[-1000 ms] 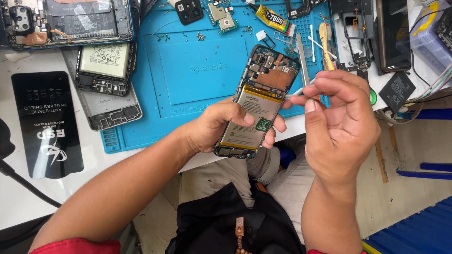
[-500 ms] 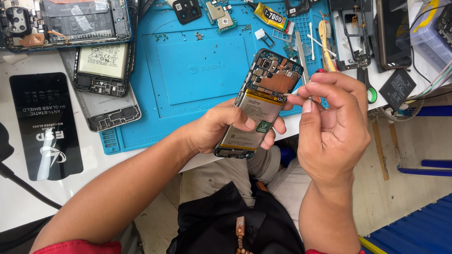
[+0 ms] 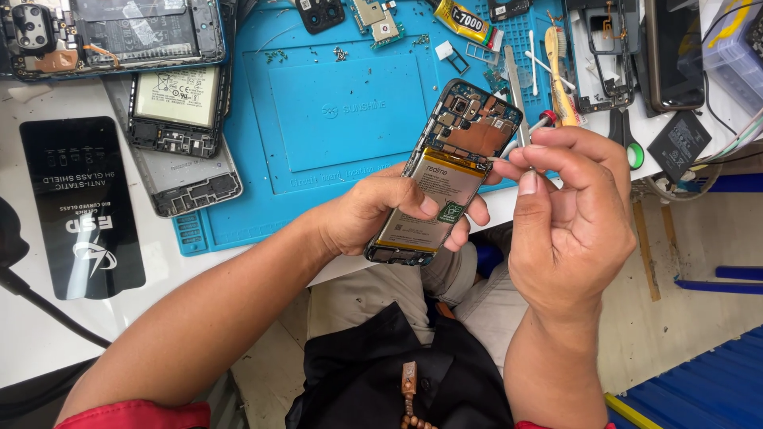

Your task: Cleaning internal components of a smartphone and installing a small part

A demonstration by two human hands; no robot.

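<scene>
While its back cover is off, the opened phone (image 3: 449, 171) is held tilted above the near edge of the blue work mat (image 3: 342, 119), its battery and circuit board facing up. The left hand (image 3: 381, 210) is wrapped around the phone's lower half from the left, thumb lying across the battery and fingers closed behind it. Just right of the phone, the right hand (image 3: 568, 226) pinches a thin metal tool (image 3: 520, 111) between thumb and forefinger, closed tight on it; the tip seems to meet the phone's upper right edge, though the fingers hide the contact. Left of the phone, the mat's middle is bare apart from a few loose screws (image 3: 342, 54) near its far edge. Beyond the phone lie a glue tube (image 3: 465, 20) and a yellow-handled brush (image 3: 560, 75). Farther left of the phone, off the mat, sit a second dismantled handset (image 3: 179, 111) and a black flat package (image 3: 79, 206). Below the phone is the table's front edge, with the person's lap beneath.
</scene>
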